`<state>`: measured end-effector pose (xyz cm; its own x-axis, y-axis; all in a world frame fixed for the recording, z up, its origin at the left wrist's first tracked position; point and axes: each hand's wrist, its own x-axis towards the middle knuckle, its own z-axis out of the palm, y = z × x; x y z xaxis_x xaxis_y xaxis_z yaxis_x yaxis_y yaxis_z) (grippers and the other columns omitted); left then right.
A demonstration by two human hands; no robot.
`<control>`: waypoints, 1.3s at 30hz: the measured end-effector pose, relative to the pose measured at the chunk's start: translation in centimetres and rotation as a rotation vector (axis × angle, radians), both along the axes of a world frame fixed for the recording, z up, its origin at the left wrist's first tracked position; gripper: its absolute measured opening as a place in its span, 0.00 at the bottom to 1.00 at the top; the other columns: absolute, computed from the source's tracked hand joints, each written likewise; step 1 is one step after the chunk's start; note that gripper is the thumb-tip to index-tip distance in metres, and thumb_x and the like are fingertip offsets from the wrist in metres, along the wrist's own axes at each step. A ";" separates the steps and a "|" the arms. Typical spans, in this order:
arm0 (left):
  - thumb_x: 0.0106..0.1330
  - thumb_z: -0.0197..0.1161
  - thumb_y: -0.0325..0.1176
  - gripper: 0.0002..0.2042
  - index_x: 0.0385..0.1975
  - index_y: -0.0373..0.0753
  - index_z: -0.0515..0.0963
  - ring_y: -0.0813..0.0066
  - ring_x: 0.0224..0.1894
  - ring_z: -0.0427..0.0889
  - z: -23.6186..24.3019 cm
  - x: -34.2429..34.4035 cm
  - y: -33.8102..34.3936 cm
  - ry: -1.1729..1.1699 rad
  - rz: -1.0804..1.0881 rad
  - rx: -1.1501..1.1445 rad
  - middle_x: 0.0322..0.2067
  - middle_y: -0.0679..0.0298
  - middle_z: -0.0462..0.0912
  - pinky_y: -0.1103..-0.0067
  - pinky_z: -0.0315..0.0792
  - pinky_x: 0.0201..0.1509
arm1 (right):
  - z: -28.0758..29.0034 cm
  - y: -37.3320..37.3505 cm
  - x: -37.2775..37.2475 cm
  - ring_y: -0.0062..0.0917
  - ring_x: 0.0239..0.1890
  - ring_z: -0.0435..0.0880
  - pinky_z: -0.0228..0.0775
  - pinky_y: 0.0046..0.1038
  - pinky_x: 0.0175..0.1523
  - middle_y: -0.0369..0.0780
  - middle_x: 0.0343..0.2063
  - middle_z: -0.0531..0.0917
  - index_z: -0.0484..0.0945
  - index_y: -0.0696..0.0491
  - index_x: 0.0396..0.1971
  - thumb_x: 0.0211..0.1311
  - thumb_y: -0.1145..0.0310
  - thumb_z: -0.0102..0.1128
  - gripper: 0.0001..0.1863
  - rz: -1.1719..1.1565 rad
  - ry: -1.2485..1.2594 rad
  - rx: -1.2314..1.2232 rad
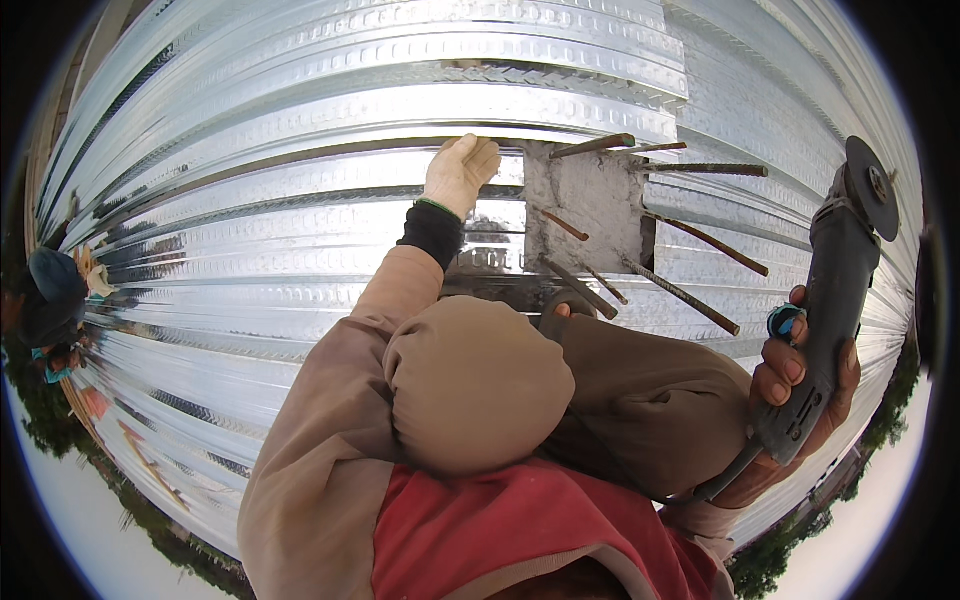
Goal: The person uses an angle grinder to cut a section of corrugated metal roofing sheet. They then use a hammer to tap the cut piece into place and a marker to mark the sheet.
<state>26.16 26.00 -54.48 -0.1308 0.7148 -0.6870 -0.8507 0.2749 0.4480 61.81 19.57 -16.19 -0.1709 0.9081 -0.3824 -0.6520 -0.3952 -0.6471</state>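
My left hand (463, 170), in a pale glove, rests at a narrow dark gap in the corrugated metal decking (330, 105), fingers curled; what they grip is hidden. Just right of it is a square concrete column top (580, 200), with several rusty rebar stubs (690, 300) jutting out. At the right my right hand (785, 375), blue wrapping on one finger, grips a dark angle grinder (840, 270). Its thin disc (878, 190) points up, beyond the rebar ends. My bent knees (475, 380) are below the column.
Another person (55, 295) in dark clothing is crouched at the far left on the ribbed sheets. Wooden boards (140, 450) lie near the deck's lower left edge. Trees (50, 420) and pale sky show past the deck's rim.
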 end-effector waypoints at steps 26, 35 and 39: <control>0.79 0.67 0.34 0.33 0.72 0.23 0.58 0.40 0.75 0.72 -0.9 4.7 2.1 -0.096 -0.175 0.059 0.70 0.34 0.69 0.51 0.69 0.79 | -0.5 1.3 1.1 0.37 0.43 0.84 0.85 0.40 0.39 0.55 0.55 0.74 0.49 0.66 0.78 0.86 0.56 0.48 0.36 0.033 0.069 -0.084; 0.78 0.67 0.35 0.31 0.70 0.21 0.62 0.43 0.72 0.75 -0.1 5.6 2.2 -0.063 -0.205 0.047 0.67 0.38 0.73 0.53 0.73 0.76 | -0.3 1.3 1.4 0.38 0.41 0.85 0.87 0.39 0.36 0.55 0.54 0.75 0.47 0.66 0.77 0.84 0.57 0.53 0.39 -0.039 0.050 -0.149; 0.79 0.66 0.35 0.27 0.67 0.21 0.68 0.48 0.66 0.80 -0.1 5.1 2.3 -0.019 -0.243 0.018 0.62 0.42 0.78 0.56 0.76 0.73 | -0.4 1.4 1.1 0.39 0.42 0.85 0.87 0.41 0.38 0.56 0.55 0.74 0.46 0.65 0.78 0.83 0.56 0.54 0.40 -0.043 0.087 -0.143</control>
